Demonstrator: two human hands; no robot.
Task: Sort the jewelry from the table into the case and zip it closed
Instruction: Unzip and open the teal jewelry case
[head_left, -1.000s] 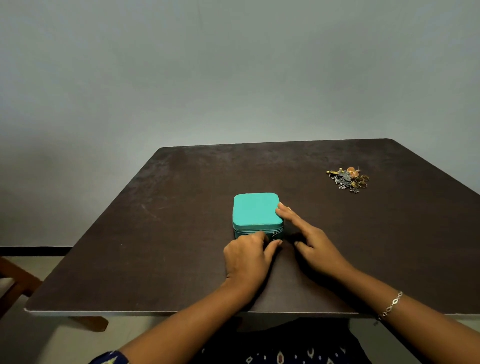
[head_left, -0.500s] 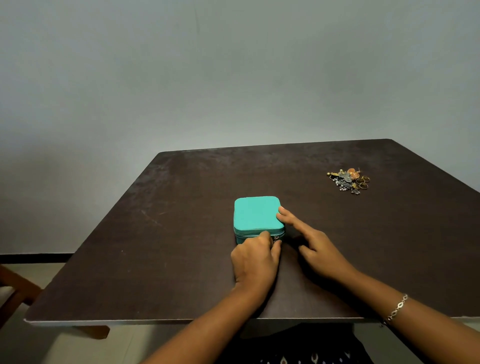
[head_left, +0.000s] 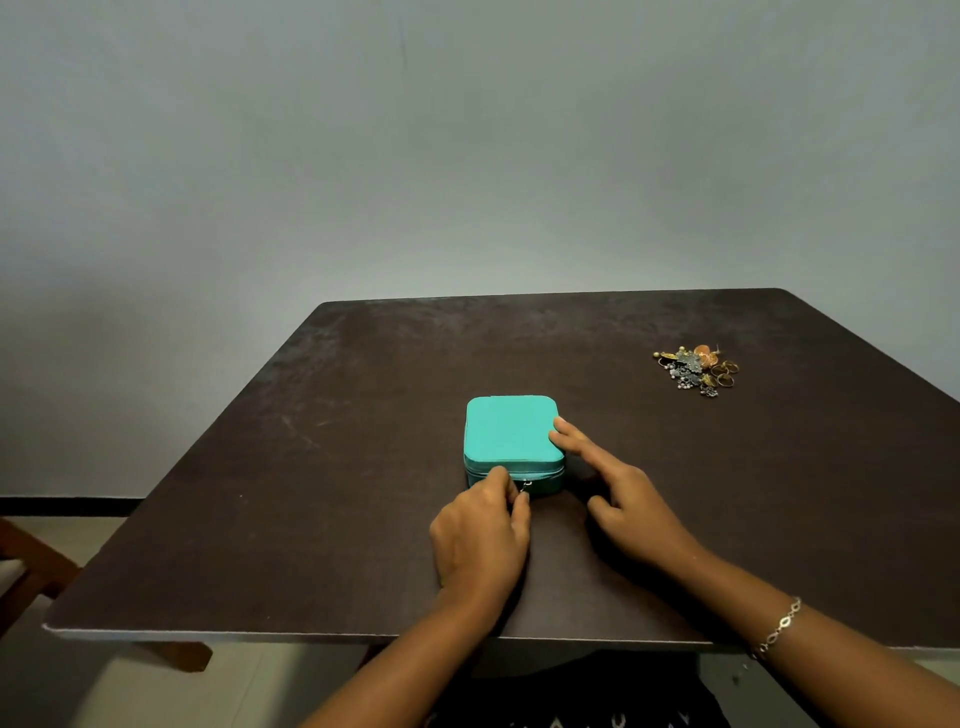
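Observation:
A closed teal jewelry case (head_left: 509, 431) lies flat near the middle of the dark table (head_left: 337, 467). My left hand (head_left: 480, 540) is at the case's front side, thumb and forefinger pinching the small metal zipper pull (head_left: 525, 486). My right hand (head_left: 618, 493) rests with straight fingers against the case's right edge, steadying it. A pile of jewelry (head_left: 698, 370), gold rings and silver and orange pieces, lies on the table at the far right, well apart from both hands.
The table's front edge (head_left: 311, 635) runs just below my wrists. A wooden chair part (head_left: 31, 571) shows at the lower left beyond the table. A plain grey wall stands behind. A chain bracelet (head_left: 776, 629) is on my right wrist.
My left hand has slid a little to the left along the case's front and now pinches the zipper pull. My right hand has stayed against the case's right edge.

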